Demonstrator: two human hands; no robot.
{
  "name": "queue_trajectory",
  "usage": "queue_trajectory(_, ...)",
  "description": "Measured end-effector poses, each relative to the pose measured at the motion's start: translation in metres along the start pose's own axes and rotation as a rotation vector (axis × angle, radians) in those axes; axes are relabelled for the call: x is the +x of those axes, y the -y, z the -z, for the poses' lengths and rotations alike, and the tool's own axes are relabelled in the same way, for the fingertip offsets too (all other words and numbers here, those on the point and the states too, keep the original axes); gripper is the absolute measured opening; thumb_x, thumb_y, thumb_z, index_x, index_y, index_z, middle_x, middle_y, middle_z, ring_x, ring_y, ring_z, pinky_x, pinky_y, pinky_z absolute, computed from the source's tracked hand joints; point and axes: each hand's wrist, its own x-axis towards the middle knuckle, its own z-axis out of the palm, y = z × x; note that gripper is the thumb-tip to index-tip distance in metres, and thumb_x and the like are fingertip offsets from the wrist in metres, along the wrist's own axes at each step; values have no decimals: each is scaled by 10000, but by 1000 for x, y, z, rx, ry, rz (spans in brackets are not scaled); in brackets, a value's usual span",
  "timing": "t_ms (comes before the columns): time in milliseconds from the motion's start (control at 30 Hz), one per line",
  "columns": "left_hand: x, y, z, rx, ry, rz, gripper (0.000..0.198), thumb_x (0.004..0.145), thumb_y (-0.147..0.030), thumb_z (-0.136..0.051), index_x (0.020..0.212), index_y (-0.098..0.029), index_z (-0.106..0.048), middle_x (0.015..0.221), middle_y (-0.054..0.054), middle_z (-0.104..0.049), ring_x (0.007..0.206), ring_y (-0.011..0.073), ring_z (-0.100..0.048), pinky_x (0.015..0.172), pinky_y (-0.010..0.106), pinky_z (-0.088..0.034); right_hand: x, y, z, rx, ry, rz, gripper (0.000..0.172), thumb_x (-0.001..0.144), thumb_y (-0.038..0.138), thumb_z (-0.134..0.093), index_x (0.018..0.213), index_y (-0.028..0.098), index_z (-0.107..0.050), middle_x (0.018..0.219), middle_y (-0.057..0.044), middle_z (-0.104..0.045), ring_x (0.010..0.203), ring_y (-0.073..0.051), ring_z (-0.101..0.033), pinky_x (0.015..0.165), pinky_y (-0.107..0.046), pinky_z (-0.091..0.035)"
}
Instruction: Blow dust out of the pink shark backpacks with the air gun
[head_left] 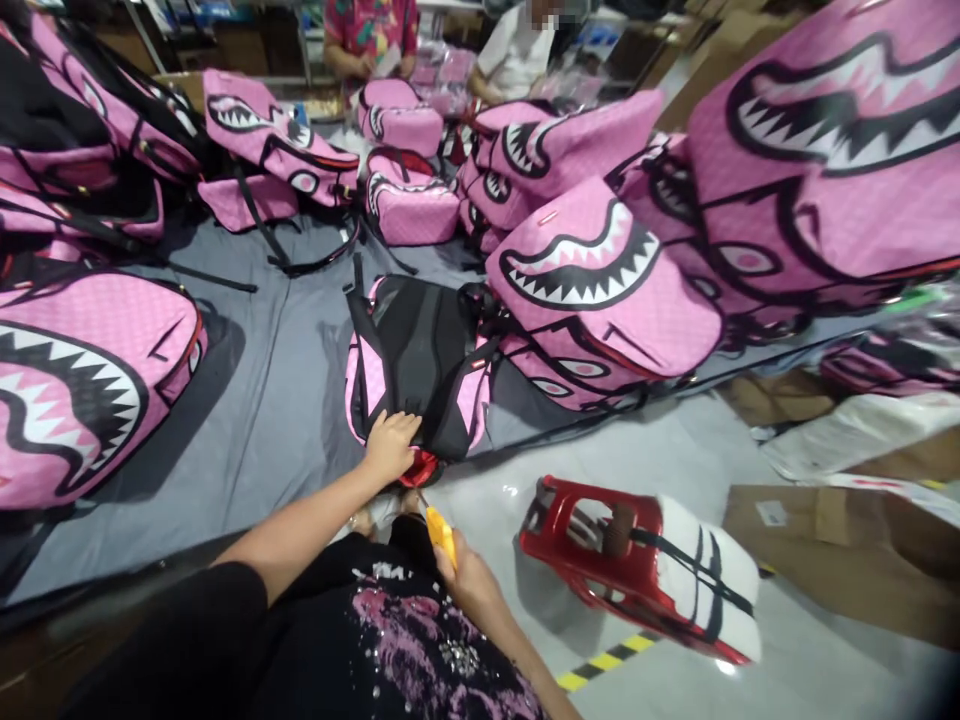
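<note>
A pink and black backpack lies on the grey cloth with its padded back and shoulder straps facing up. My left hand rests on its near end, fingers stretched over the black padding. Red fabric shows at that end, just beside the hand. Close to my body, my right hand is closed around a yellow-handled tool with a thin pointed tip. The tip points toward the backpack's near edge, apart from it; the tool's exact kind is unclear.
Stacked pink shark-mouth backpacks stand at right, with another at left. Beyond the grey-covered table are two people. A red stool with a white cushion and a cardboard box stand on the floor.
</note>
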Motion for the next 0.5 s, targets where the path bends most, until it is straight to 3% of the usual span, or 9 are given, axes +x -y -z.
queue_trajectory(167, 19, -37, 27, -459, -426, 117, 397, 763, -207, -633, 1148, -265, -715, 1221, 62, -699, 1170, 289, -614, 1086, 461, -407, -5, 17, 6, -62, -253, 29, 504, 996, 376, -282, 1431, 169, -431, 905, -102, -738, 782, -255, -714, 660, -305, -481)
queue_trajectory(300, -6, -39, 39, -880, -722, 374, 200, 734, -286, -675, 915, -206, -706, 841, 36, -739, 888, 246, -684, 823, 363, -538, -6, 9, -11, -96, -387, 175, 542, 962, 410, -326, 1396, 145, -512, 917, -133, -740, 744, -255, -714, 685, -326, -527)
queue_trajectory(400, -32, -28, 25, -1095, -784, 574, 234, 774, -342, -652, 967, -210, -664, 804, 30, -722, 957, 248, -681, 826, 361, -552, -5, -2, -19, -78, -420, 259, 545, 955, 424, -332, 1360, 130, -550, 943, -147, -737, 758, -252, -717, 705, -328, -540)
queue_trajectory(467, -43, -21, 11, -1108, -713, 681, 334, 792, -345, -639, 1099, -214, -639, 963, 49, -736, 1100, 252, -645, 943, 395, -531, -4, -6, -18, -69, -385, 237, 561, 964, 426, -314, 1391, 122, -513, 900, -136, -737, 739, -259, -717, 664, -328, -532)
queue_trajectory(500, -48, -19, 4, -1082, -615, 707, 391, 799, -353, -632, 1162, -209, -624, 1038, 59, -731, 1145, 257, -627, 988, 416, -515, -2, -6, -16, -69, -360, 216, 559, 969, 422, -308, 1402, 124, -496, 874, -127, -736, 730, -261, -716, 642, -323, -523)
